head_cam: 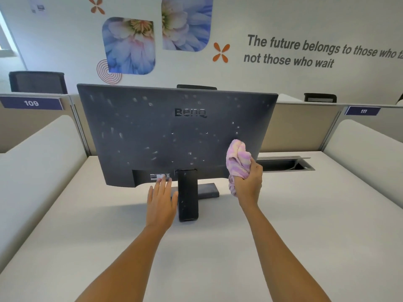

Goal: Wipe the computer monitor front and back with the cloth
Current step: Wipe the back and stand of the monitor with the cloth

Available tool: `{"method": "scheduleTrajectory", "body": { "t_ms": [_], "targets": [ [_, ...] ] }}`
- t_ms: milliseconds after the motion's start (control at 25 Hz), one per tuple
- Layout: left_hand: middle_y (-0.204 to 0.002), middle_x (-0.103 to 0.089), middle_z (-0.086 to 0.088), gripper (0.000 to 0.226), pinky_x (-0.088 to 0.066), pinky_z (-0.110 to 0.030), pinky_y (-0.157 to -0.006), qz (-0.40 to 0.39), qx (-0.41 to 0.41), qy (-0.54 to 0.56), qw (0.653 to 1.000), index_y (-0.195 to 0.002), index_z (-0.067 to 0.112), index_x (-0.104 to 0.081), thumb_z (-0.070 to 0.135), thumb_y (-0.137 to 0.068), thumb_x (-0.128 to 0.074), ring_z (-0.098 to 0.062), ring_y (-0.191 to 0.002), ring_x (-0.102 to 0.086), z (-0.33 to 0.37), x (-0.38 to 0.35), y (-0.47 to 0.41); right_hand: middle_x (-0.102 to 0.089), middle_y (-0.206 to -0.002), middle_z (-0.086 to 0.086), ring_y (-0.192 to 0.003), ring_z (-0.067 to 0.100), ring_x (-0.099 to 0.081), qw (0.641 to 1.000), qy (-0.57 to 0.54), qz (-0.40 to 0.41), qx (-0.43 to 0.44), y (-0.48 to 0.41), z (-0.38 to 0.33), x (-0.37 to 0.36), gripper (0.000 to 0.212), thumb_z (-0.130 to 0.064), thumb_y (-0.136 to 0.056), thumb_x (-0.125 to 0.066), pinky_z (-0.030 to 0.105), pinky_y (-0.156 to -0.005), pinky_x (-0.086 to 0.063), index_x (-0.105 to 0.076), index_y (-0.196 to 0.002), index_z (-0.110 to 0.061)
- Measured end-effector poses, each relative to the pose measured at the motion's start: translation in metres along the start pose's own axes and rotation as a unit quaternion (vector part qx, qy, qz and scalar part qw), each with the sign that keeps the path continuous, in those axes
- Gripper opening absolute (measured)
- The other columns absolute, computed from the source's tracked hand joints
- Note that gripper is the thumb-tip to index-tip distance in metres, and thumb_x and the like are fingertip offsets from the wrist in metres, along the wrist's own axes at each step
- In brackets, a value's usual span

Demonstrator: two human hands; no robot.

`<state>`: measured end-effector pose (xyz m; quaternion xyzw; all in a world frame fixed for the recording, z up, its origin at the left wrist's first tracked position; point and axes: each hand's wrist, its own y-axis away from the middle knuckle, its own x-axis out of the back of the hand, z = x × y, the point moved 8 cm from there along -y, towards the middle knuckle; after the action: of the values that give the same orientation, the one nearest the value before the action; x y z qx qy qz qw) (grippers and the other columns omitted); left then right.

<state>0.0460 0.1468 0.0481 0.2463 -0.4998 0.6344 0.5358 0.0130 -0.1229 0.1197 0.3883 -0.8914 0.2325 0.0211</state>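
Bright, even indoor light with daylight at the far left, soft shadows beneath the monitor (pixel 174 131), slight blur, wide-angle bending at edges.

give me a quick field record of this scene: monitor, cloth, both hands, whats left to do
monitor: back faces the camera, upright on its stand on the desk
dirt: pale spots scattered over most of the back
cloth: pink, bunched, against the back's lower right part
right hand: grips the cloth
left hand: fingers straight, tips at the lower edge beside the stand; contact unclear
front: hidden from this view
left to do: most of the back looks unwiped
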Motion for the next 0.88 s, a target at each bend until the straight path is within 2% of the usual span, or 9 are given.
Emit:
{"method": "scheduleTrajectory", "body": {
  "t_ms": [80,160,240,320,400,520,600,720,880],
  "targets": [
    [-0.154,-0.024,-0.006,0.071,-0.005,-0.036,-0.116,0.048,-0.006,0.019,0.999,-0.144,0.014,-0.033,0.055,-0.092,-0.007,-0.025,-0.144,-0.017,-0.003,0.024,-0.011,-0.050,-0.120,0.005,-0.101,0.021,-0.058,0.998,-0.026,0.027,0.059,0.000,-0.032,-0.008,0.046,-0.013,-0.085,-0.068,0.035,-0.078,-0.059,-0.053,-0.128,-0.014],
    [-0.151,-0.032,-0.007,0.057,-0.009,-0.037,-0.116,0.093,-0.014,0.022,0.995,-0.141,0.013,-0.039,0.043,-0.094,-0.025,-0.027,-0.142,-0.024,-0.006,0.049,-0.021,-0.050,-0.127,0.007,-0.111,0.021,-0.055,0.991,-0.008,0.050,0.122,0.002,-0.066,-0.017,0.047,-0.014,-0.083,-0.070,0.028,-0.086,-0.055,-0.055,-0.128,-0.013],
    [-0.150,-0.034,-0.007,0.054,-0.010,-0.037,-0.115,0.132,-0.026,0.014,0.991,-0.141,0.013,-0.040,0.040,-0.096,-0.027,-0.027,-0.140,-0.028,-0.009,0.076,-0.031,-0.049,-0.135,0.008,-0.117,0.022,-0.053,0.981,0.011,0.057,0.185,0.006,-0.103,-0.031,0.052,-0.022,-0.082,-0.071,0.022,-0.087,-0.049,-0.054,-0.131,-0.015],
    [-0.150,-0.034,-0.006,0.054,-0.010,-0.037,-0.115,0.167,-0.032,0.013,0.985,-0.141,0.015,-0.039,0.043,-0.097,-0.024,-0.026,-0.141,-0.028,-0.016,0.106,-0.045,-0.047,-0.139,0.007,-0.119,0.024,-0.053,0.968,0.012,0.057,0.242,0.011,-0.141,-0.049,0.057,-0.025,-0.081,-0.072,0.027,-0.086,-0.050,-0.050,-0.133,-0.026],
    [-0.152,-0.030,-0.004,0.053,-0.009,-0.036,-0.117,0.192,-0.026,0.035,0.980,-0.143,0.018,-0.037,0.042,-0.097,-0.025,-0.023,-0.142,-0.024,-0.024,0.138,-0.062,-0.047,-0.140,0.008,-0.119,0.027,-0.053,0.954,0.045,0.068,0.289,0.014,-0.173,-0.070,0.066,-0.019,-0.077,-0.077,0.030,-0.085,-0.050,-0.047,-0.134,-0.033],
    [-0.154,-0.026,-0.002,0.051,-0.007,-0.036,-0.118,0.228,-0.033,0.053,0.972,-0.144,0.019,-0.034,0.039,-0.097,-0.026,-0.020,-0.144,-0.019,-0.040,0.182,-0.083,-0.046,-0.142,0.012,-0.120,0.031,-0.053,0.923,0.135,0.065,0.355,0.027,-0.213,-0.111,0.074,-0.012,-0.070,-0.082,0.037,-0.082,-0.054,-0.051,-0.135,-0.030],
    [-0.154,-0.025,-0.002,0.049,-0.008,-0.036,-0.119,0.242,-0.045,0.062,0.967,-0.144,0.018,-0.033,0.035,-0.098,-0.028,-0.019,-0.144,-0.017,-0.053,0.205,-0.096,-0.044,-0.144,0.012,-0.124,0.031,-0.049,0.907,0.193,0.038,0.373,0.035,-0.224,-0.141,0.077,-0.010,-0.068,-0.083,0.041,-0.080,-0.056,-0.052,-0.136,-0.030],
    [-0.155,-0.024,-0.002,0.046,-0.011,-0.035,-0.119,0.267,-0.045,0.083,0.959,-0.144,0.017,-0.032,0.029,-0.100,-0.034,-0.019,-0.144,-0.017,-0.072,0.234,-0.109,-0.034,-0.150,0.012,-0.131,0.037,-0.040,0.901,0.262,0.029,0.344,0.041,-0.220,-0.165,0.082,-0.014,-0.068,-0.082,0.050,-0.083,-0.056,-0.046,-0.139,-0.035],
    [-0.155,-0.022,0.002,0.049,-0.013,-0.026,-0.114,0.267,0.049,0.251,0.929,-0.148,0.021,-0.024,0.033,-0.101,-0.031,-0.015,-0.143,-0.018,-0.105,0.254,-0.119,-0.014,-0.157,0.012,-0.140,0.038,-0.021,0.889,0.323,0.012,0.324,0.049,-0.207,-0.179,0.080,-0.054,-0.078,-0.065,0.058,-0.099,-0.042,-0.024,-0.146,-0.039]
  ]
}}
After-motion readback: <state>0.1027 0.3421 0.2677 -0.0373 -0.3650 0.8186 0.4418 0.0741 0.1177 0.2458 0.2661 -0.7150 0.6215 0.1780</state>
